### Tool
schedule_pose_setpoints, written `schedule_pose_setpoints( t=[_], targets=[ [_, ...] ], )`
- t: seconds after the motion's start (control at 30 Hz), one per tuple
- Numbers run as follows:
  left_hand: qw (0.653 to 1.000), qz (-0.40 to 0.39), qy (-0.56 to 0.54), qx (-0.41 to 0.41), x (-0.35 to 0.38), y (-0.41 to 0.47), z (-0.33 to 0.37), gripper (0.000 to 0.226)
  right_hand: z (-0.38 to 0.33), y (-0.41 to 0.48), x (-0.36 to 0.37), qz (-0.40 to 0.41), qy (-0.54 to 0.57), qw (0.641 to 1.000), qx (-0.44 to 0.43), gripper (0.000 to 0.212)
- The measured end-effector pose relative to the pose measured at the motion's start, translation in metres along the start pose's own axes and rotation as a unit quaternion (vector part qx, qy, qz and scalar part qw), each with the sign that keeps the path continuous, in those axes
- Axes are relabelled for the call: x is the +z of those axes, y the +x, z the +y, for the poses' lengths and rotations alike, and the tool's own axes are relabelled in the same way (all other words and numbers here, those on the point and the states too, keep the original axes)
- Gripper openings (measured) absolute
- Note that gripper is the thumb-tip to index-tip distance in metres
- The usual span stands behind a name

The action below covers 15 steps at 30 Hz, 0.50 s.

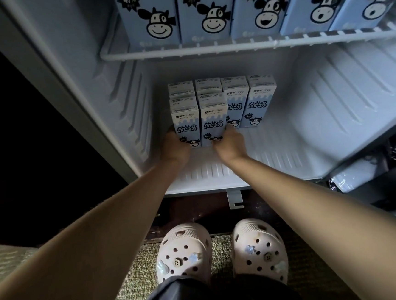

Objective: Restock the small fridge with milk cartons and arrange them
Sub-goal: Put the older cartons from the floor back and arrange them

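Note:
Several light-blue milk cartons with cow faces stand on the bottom floor of the open small fridge [287, 146]. Two front cartons stand side by side at the left. My left hand [175, 148] grips the left front carton [185, 122] low on its outer side. My right hand [230, 144] grips the right front carton [213, 119] at its lower right edge. Behind and to the right stand more cartons [255, 106] in a back row. A row of larger cartons [206, 12] fills the wire shelf [207, 48] above.
The fridge floor's right half is bare white ribbed plastic [310, 128]. The open fridge door [385, 169] is at the right, with wrapped items in its rack. My feet in pale clogs [220, 250] stand on a green mat before the fridge.

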State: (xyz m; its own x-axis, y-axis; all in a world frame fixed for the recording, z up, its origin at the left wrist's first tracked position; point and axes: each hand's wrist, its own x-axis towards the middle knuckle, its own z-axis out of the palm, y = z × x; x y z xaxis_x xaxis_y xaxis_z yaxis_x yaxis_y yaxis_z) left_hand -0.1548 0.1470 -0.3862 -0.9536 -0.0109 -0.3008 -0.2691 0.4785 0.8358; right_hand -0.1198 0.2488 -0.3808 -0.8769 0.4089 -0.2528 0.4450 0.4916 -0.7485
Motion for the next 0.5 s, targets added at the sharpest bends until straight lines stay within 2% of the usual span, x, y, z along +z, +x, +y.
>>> schedule_pose_setpoints(
  t=[0.2, 0.27, 0.4, 0.5],
  targets=[
    [0.994, -0.005, 0.107, -0.022, -0.023, -0.036, 0.02, 0.035, -0.005, -0.041, -0.028, -0.006, -0.045, 0.999, -0.001, 0.05],
    [0.995, -0.023, 0.098, -0.017, -0.03, -0.055, 0.033, 0.035, -0.011, -0.059, -0.041, -0.003, -0.05, 0.999, -0.013, 0.052],
    [0.998, -0.006, 0.068, -0.007, -0.05, -0.103, 0.069, 0.036, -0.027, -0.106, -0.081, 0.024, -0.063, 0.997, -0.038, 0.037],
    [0.997, -0.007, 0.067, 0.026, -0.066, -0.152, 0.104, 0.021, -0.04, -0.147, -0.115, 0.055, -0.066, 0.995, -0.049, 0.034]
  ],
)
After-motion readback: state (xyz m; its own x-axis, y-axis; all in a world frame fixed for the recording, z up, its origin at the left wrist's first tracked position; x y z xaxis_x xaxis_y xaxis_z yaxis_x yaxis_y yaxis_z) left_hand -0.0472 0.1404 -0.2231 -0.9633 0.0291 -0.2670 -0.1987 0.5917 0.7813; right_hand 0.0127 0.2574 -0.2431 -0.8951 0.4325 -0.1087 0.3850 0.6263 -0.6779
